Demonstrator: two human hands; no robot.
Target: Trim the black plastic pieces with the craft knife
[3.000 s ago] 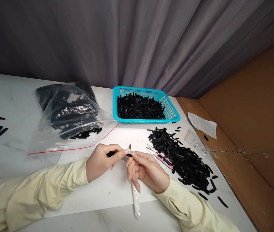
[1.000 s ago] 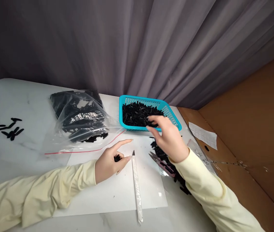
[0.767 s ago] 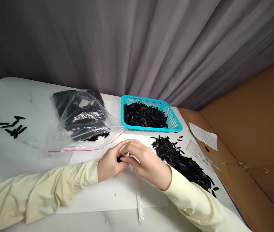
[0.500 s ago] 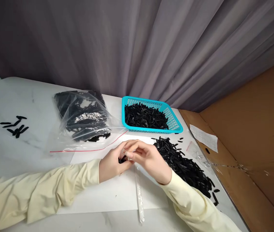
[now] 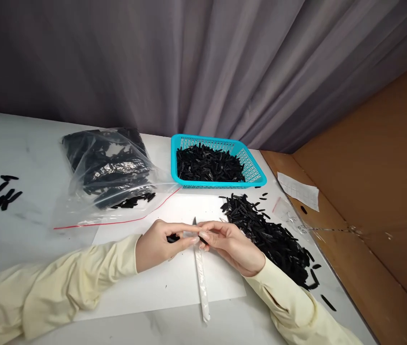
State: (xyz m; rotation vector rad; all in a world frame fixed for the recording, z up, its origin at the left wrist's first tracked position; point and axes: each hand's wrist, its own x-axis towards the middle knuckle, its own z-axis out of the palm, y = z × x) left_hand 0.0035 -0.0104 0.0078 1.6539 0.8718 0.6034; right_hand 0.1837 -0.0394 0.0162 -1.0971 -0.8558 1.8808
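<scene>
Left hand (image 5: 155, 245) pinches a small black piece (image 5: 173, 237), mostly hidden by fingers. Just right of the piece, the right hand (image 5: 232, 244) grips its other end above the knife (image 5: 200, 273); farther right, a loose black pile (image 5: 271, 237).

Two hands (image 5: 158, 244), one knife (image 5: 201, 278), one basket (image 5: 255, 172), one plastic bag (image 5: 106, 177), one paper sheet (image 5: 167, 282), two paper slips (image 5: 298, 189).

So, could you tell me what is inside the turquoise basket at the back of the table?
The turquoise basket holds a heap of small black strips, piled loosely across most of it. The basket's floor beneath the heap is covered, so anything under the strips cannot be seen.
</scene>
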